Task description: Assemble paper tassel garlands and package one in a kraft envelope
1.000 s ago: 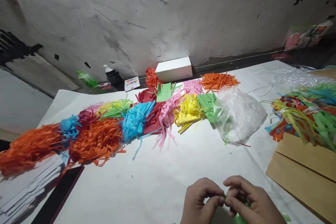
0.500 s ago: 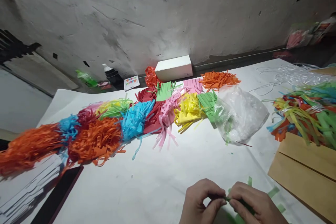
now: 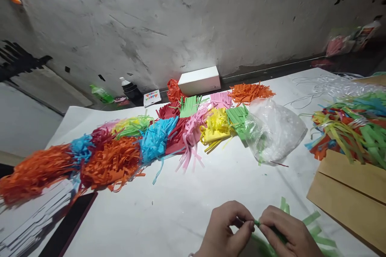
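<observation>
Near the front edge of the white-covered table [image 3: 169, 209], my left hand [image 3: 227, 227] pinches one end of a twisted green fringed paper [image 3: 257, 223] between thumb and forefinger. My right hand [image 3: 285, 231] closes around the same paper a little to the right. Its loose strips [image 3: 312, 218] fan out beyond the right hand, and the rest is hidden under the fingers. A crumpled clear plastic bag [image 3: 277, 128] lies farther back, above my hands. Just right of them sits a brown folded card or envelope [image 3: 350, 200].
Fringed paper bundles spread across the left and back: orange [image 3: 111, 162], blue [image 3: 157, 138], yellow [image 3: 217, 126], green [image 3: 239, 120]. Multicoloured tassels [image 3: 356, 128] lie at right. A white box [image 3: 199, 80] stands by the wall. A dark flat object [image 3: 69, 225] and white cards [image 3: 33, 217] are front left.
My hands have drawn slightly apart, the left shifting a little leftward, and more twisted green paper shows between them. The green strips spread more visibly at the right.
</observation>
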The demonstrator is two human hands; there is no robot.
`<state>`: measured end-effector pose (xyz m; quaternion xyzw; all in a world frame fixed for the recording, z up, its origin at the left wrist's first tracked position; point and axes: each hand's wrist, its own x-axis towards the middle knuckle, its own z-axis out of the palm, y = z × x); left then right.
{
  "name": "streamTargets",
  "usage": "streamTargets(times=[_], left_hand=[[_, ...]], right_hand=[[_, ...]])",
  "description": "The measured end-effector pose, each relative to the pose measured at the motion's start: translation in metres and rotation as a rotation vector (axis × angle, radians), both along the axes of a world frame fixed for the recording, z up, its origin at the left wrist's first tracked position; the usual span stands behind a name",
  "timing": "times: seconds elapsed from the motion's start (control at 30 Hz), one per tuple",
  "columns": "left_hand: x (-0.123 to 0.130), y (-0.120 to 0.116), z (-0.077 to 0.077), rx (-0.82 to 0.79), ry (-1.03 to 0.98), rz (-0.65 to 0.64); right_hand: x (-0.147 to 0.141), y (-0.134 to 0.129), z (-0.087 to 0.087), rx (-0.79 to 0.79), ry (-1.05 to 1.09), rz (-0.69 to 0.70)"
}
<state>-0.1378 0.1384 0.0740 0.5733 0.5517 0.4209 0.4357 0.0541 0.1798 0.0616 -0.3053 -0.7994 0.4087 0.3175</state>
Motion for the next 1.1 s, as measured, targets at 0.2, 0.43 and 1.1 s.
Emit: streamTargets(times=[0.2, 0.43, 1.1], left_hand=[[0.005, -0.002, 0.004, 0.002, 0.032, -0.072], [0.02, -0.016, 0.012, 0.23, 0.173, -0.195], [0.004, -0.069, 0.023, 0.476, 0.374, 0.21]], right_hand=[[0.009, -0.006, -0.003, -0.003, 0.003, 0.033], [0.027, -0.024, 0.003, 0.027, -0.039, 0.056], [0.041, -0.077, 0.001, 0.708, -0.035, -0.329]])
